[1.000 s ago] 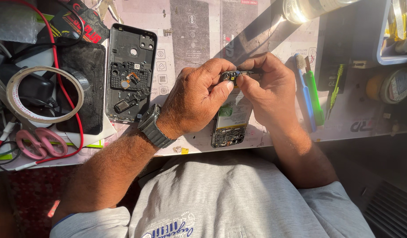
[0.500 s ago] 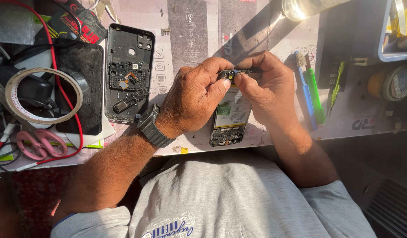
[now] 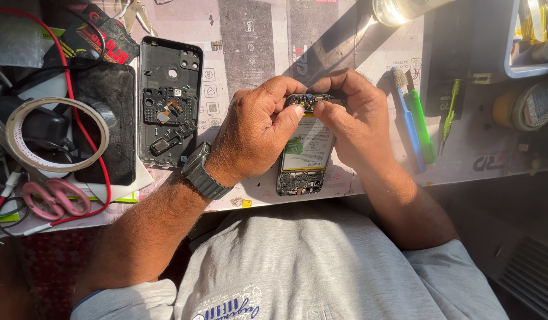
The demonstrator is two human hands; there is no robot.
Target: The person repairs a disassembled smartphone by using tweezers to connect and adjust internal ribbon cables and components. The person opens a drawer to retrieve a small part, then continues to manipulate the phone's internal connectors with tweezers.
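Observation:
An opened phone [image 3: 303, 160] with its battery and circuit board showing lies on the work mat [image 3: 250, 53] near the table's front edge. My left hand [image 3: 256, 130], with a dark watch on the wrist, grips the phone's top left corner. My right hand [image 3: 354, 118] pinches the top end of the phone from the right, fingertips on the small board there. Both hands meet over that top end. The phone's black back cover [image 3: 169, 101] lies apart on the mat to the left.
A roll of tape [image 3: 54, 136], a red cable [image 3: 78, 118] and pink scissors [image 3: 54, 198] crowd the left side. A blue brush [image 3: 407, 118] and green tools [image 3: 425, 127] lie right of my hands. A round tin [image 3: 526, 106] and a blue tray [image 3: 526, 53] sit far right.
My hands stay on the phone's top end with only small finger movements. The view has shifted slightly.

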